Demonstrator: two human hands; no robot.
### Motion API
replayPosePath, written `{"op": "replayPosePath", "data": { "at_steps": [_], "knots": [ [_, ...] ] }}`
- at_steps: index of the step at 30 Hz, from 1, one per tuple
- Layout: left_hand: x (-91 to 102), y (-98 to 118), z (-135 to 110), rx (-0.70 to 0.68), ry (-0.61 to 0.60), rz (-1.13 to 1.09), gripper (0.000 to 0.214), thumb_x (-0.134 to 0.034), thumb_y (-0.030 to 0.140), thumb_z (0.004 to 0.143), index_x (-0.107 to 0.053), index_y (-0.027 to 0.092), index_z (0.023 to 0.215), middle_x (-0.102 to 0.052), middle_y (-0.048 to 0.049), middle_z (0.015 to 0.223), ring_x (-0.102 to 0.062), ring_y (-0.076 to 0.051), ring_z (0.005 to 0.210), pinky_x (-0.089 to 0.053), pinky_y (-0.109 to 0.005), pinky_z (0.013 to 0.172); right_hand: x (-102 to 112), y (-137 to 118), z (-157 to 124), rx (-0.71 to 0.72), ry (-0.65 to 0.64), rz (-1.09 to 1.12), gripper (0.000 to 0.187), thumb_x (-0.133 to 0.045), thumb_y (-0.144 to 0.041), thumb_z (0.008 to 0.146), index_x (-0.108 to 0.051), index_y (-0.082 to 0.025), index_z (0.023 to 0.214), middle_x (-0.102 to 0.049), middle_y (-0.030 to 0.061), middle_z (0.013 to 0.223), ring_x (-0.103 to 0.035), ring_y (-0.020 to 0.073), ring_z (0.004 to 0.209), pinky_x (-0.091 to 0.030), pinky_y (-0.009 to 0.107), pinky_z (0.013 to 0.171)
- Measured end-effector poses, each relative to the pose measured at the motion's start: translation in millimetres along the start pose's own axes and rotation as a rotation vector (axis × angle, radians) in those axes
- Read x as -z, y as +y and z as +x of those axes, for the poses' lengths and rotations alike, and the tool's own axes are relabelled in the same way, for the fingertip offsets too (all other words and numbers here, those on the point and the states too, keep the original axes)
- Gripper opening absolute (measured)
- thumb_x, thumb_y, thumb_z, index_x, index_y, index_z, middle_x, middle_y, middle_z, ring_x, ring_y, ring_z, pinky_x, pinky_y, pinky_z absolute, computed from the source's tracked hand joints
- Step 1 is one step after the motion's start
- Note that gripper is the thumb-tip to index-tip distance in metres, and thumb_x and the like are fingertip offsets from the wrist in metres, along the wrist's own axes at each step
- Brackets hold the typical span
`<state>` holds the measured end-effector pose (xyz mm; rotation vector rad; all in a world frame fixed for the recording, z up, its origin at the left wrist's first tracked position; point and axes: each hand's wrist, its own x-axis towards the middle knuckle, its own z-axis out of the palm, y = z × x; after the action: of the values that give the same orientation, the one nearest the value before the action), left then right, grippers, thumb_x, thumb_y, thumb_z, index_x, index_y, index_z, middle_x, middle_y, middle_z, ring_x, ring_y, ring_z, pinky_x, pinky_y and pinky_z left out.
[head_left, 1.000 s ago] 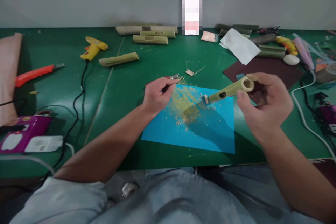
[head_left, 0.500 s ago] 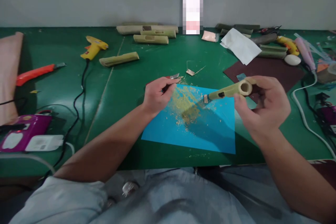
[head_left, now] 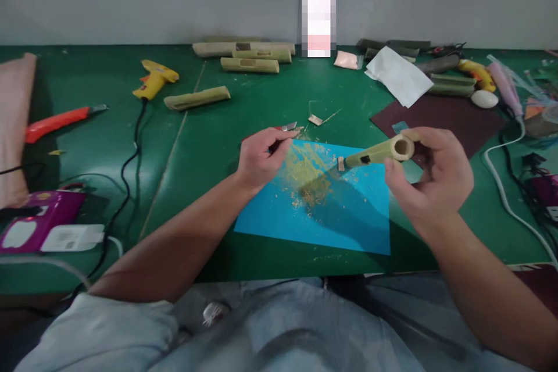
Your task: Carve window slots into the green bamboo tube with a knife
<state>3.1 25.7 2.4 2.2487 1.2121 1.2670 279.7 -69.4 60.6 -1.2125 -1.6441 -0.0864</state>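
My right hand [head_left: 436,168] pinches a short bamboo tube [head_left: 370,154] near its open end. The tube has a small dark cut-out in its side, and its far end points left over a blue sheet [head_left: 349,215]. By that end is a small pale chip [head_left: 340,163]. My left hand [head_left: 264,157] is closed above the sheet's left edge, thumb and forefinger together; what they hold, if anything, is hidden. A red-handled knife [head_left: 289,127] shows its blade just behind those fingers; I cannot tell whether the hand grips it. Bamboo shavings [head_left: 311,192] litter the sheet.
Cut bamboo pieces [head_left: 250,65] lie at the back, near a phone [head_left: 318,11] with a blurred screen. Left are a yellow glue gun [head_left: 152,81], an orange-handled tool [head_left: 58,123] and a purple power strip [head_left: 41,218]. Right are brown sandpaper-like sheet [head_left: 449,125] and white tissue [head_left: 399,77].
My right hand and the bamboo tube have shifted slightly left. My left hand has hardly moved.
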Motion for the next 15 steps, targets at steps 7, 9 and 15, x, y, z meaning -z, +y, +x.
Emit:
{"op": "replayPosePath", "data": {
  "at_steps": [7,9,15],
  "knots": [
    [-0.3,-0.4,0.5,-0.025,0.009,0.002,0.018,-0.059,0.022,0.091,-0.075,0.018,0.099,-0.076,-0.0047,0.095,-0.070,-0.015,0.085,-0.055,-0.026,0.078,4.5,-1.2,-2.0,0.037,0.045,0.038,0.044,-0.077,-0.026,0.071,-0.062,-0.029,0.113,-0.067,0.0042,0.097,-0.063,0.0225,0.079,-0.054,0.040,0.063],
    [-0.2,-0.7,0.5,-0.031,0.013,0.001,0.018,-0.059,0.022,0.091,-0.075,0.018,0.099,-0.076,-0.0048,0.095,-0.070,-0.015,0.087,-0.055,-0.026,0.079,3.0,-1.6,-4.2,-0.003,0.062,0.080,0.044,-0.077,-0.027,0.072,-0.062,-0.031,0.114,-0.067,0.0043,0.100,-0.063,0.0228,0.081,-0.055,0.041,0.065],
    [-0.4,-2.3,0.2,-0.031,0.020,-0.002,0.018,-0.060,0.022,0.092,-0.074,0.018,0.100,-0.076,-0.0054,0.095,-0.070,-0.015,0.085,-0.055,-0.026,0.079,-24.6,-0.8,-19.7,-0.317,0.130,0.411,0.035,-0.075,-0.028,0.077,-0.060,-0.027,0.108,-0.064,0.0020,0.100,-0.065,0.0178,0.088,-0.056,0.039,0.078]
  ]
}}
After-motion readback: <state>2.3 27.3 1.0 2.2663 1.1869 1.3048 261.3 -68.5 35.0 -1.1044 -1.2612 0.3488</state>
